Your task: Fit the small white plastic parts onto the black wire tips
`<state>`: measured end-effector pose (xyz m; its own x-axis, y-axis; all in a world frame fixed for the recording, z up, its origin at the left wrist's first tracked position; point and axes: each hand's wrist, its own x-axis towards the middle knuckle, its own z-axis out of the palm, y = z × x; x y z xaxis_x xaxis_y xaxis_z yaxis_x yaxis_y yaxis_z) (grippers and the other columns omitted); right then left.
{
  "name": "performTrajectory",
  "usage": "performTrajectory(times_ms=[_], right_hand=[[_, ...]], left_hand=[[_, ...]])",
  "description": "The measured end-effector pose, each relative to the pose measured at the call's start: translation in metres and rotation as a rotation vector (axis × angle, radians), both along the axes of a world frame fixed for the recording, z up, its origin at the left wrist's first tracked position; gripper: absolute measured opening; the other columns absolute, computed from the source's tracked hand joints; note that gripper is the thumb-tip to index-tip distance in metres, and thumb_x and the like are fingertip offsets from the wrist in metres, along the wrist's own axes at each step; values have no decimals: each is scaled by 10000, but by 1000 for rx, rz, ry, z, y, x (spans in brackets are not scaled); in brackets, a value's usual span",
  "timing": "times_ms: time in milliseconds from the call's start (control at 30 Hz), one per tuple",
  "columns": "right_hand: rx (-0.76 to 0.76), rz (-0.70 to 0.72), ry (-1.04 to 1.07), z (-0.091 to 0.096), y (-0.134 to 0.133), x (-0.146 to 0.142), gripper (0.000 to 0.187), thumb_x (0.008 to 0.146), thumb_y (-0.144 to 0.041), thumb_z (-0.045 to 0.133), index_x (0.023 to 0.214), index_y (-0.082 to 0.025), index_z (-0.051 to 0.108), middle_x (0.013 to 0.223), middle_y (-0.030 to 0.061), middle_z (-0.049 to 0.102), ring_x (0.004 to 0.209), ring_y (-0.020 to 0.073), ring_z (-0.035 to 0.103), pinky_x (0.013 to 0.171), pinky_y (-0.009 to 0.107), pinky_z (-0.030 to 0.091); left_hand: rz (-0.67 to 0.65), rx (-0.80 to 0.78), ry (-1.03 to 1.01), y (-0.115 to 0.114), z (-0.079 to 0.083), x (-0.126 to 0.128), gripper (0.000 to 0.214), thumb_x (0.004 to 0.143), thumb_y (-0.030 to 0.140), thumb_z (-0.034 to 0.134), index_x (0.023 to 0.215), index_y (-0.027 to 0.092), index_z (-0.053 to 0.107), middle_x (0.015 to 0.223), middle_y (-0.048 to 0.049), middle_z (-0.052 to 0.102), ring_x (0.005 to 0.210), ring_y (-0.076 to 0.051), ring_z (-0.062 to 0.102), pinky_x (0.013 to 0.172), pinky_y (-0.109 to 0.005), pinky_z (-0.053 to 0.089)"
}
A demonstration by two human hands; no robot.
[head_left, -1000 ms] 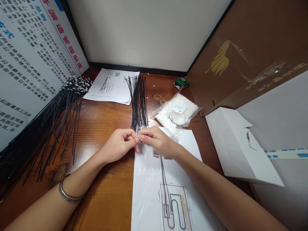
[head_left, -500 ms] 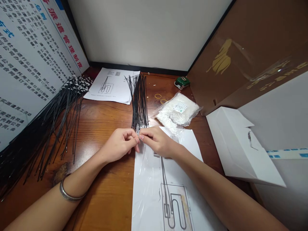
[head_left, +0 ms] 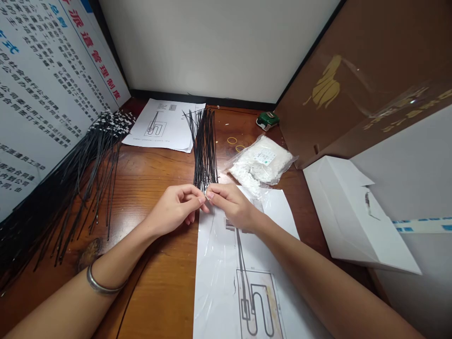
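Observation:
Above the top edge of a printed drawing sheet [head_left: 215, 282], my two hands meet fingertip to fingertip. My left hand [head_left: 178, 207] is closed in a pinch, its other fingers curled. A thin black wire [head_left: 131, 291] runs out from beneath the left forearm; its far end is hidden by the hand. My right hand [head_left: 231, 205] pinches a tiny white piece [head_left: 207, 193] against the left fingertips, mostly covered by the fingers. Just beyond the hands lies a bundle of black wires [head_left: 205, 146], with bare-looking near ends.
At left lies a big heap of black wires [head_left: 81, 174] with white ends. Behind are more printed sheets [head_left: 141, 134]. To the right are a clear bag of white pieces [head_left: 264, 162], yellow rubber bands [head_left: 232, 141], a green tape measure [head_left: 267, 121] and a white box [head_left: 353, 221].
Both hands have shifted slightly up and to the right, still fingertip to fingertip. More of the black wire now shows below the left forearm.

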<state>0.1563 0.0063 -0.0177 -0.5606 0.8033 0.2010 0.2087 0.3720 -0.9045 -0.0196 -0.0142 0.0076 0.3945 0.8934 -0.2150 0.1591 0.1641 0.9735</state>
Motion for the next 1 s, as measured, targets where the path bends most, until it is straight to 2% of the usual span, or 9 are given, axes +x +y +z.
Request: performTrajectory(times_ms=[167, 300, 500, 700, 1000], right_hand=[[-23, -16, 21, -1, 1, 0, 322, 910, -318, 393, 612, -196, 397, 577, -41, 370, 539, 104, 326, 526, 271, 254], [29, -13, -14, -2, 0, -1, 320, 921, -318, 372, 626, -198, 398, 582, -37, 394, 546, 110, 353, 537, 273, 265], [148, -29, -116, -2, -1, -2, 323, 939, -298, 333, 629, -209, 337, 568, -43, 368, 534, 112, 348, 552, 276, 262], [177, -28, -145, -3, -2, -3, 313, 933, -293, 333, 630, -213, 321, 553, -47, 359, 517, 112, 342, 553, 276, 259], [206, -9, -197, -2, -2, -3, 317, 945, -292, 321, 646, -204, 382, 578, -30, 422, 542, 120, 393, 571, 274, 276]], left_hand=[[62, -22, -58, 0, -3, 0, 158, 777, 292, 602, 754, 141, 561, 673, -24, 660, 452, -65, 484, 425, -195, 423], [96, -41, -71, 0, -3, 1, 160, 749, 284, 630, 736, 140, 561, 659, -18, 656, 453, -66, 496, 429, -196, 430], [96, -53, -92, 0, -3, 1, 201, 740, 314, 662, 742, 136, 569, 657, -22, 659, 473, -71, 513, 446, -200, 442], [88, -59, -96, 0, -5, 0, 204, 743, 310, 667, 749, 134, 565, 642, -21, 650, 492, -77, 531, 443, -193, 443], [83, -58, -91, 0, -6, 0, 191, 755, 292, 664, 744, 133, 558, 628, -17, 645, 492, -80, 548, 453, -196, 453]])
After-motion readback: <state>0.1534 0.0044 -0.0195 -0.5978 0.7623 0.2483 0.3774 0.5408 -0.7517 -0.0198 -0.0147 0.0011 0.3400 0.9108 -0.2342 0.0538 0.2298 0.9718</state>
